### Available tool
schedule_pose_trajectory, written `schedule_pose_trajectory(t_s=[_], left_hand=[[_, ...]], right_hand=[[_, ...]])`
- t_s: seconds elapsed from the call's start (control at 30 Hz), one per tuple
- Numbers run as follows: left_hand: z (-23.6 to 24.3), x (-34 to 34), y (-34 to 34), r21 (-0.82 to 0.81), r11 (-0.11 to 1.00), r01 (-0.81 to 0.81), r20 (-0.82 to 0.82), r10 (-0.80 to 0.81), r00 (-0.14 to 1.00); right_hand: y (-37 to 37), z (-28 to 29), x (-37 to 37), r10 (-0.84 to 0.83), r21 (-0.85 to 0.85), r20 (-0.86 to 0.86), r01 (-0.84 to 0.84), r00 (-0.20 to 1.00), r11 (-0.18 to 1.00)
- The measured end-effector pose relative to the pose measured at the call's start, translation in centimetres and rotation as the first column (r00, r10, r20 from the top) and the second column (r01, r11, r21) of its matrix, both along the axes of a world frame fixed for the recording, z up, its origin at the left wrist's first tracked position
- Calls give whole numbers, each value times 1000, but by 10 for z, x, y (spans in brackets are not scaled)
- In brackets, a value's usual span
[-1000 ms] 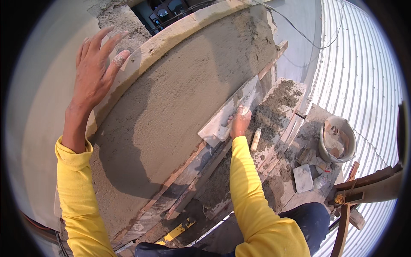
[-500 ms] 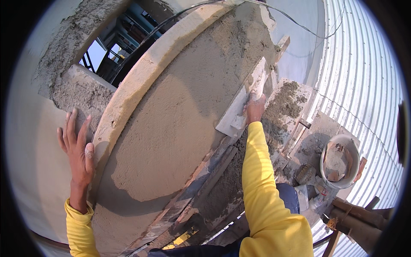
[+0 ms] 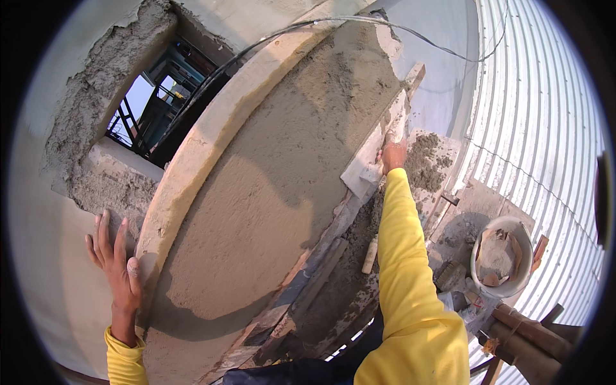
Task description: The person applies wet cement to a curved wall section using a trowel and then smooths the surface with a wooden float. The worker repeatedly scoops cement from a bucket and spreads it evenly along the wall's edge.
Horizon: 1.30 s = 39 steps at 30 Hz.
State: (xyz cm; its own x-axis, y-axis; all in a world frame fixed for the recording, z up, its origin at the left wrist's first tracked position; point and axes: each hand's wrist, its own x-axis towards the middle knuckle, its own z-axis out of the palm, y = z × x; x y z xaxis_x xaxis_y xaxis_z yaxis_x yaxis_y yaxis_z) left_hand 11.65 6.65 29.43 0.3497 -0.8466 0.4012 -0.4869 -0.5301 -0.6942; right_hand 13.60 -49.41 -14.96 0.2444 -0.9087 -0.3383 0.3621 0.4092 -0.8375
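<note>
Two hands busy: right hand (image 3: pixel 393 156) grips float (image 3: pixel 375 154) at wall's (image 3: pixel 276 192) lower edge; left hand (image 3: pixel 115 266) flat, open. Wet plaster (image 3: pixel 301 160) may gouge w/ tilt.

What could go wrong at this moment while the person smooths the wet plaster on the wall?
1. The right hand holds the float at the plaster's lower edge; uneven pressure might gouge it.
2. The left hand leans by the wooden strip; a slip could smear plaster.
3. The bucket near the feet may cause tripping.
</note>
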Motion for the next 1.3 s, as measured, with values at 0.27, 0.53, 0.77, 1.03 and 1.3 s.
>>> schedule_pose_trajectory(t_s=[0.27, 0.53, 0.77, 1.03, 1.3], left_hand=[[5, -12, 4, 15, 999, -44, -2, 44, 999], [2, -6, -4, 9, 1000, -15, 0, 15, 1000], [3, -6, -5, -22, 1000, 5, -27, -6, 1000], [4, -8, 4, -4, 999, -33, 16, 33, 999], [4, -10, -4, 35, 997, -68, 29, 67, 997]], right_hand=[[41, 31, -2, 85, -209, -129, -111, 988, 972], [146, 17, -28, -103, -515, -181, -5, 978, 857], [278, -34, -35, 43, -334, -175, -100, 984, 937], [59, 29, -5, 79, -234, 126, -48, 989, 971], [-34, 29, 12, -69, -409, -148, 3, 987, 912]])
